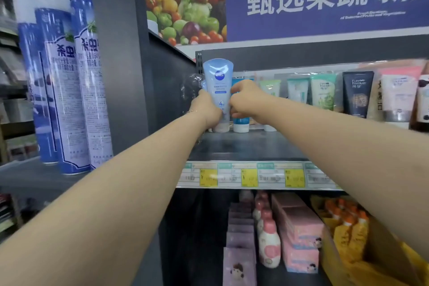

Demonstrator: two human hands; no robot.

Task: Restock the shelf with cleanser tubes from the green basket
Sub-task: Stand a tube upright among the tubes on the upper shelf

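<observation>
Left grip (205, 109) wraps the pale-blue cleanser tube (218, 76) low on its left side; right grip (243, 100) pinches its right edge. Cap down, the tube stands upright at the shelf (243, 146) left end, just beside a darker blue tube (241, 124).

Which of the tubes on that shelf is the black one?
The Pure Fountain tube, standing just right of a pale green tube. It is the only black one on the shelf; the others are blue, green or white.
</observation>
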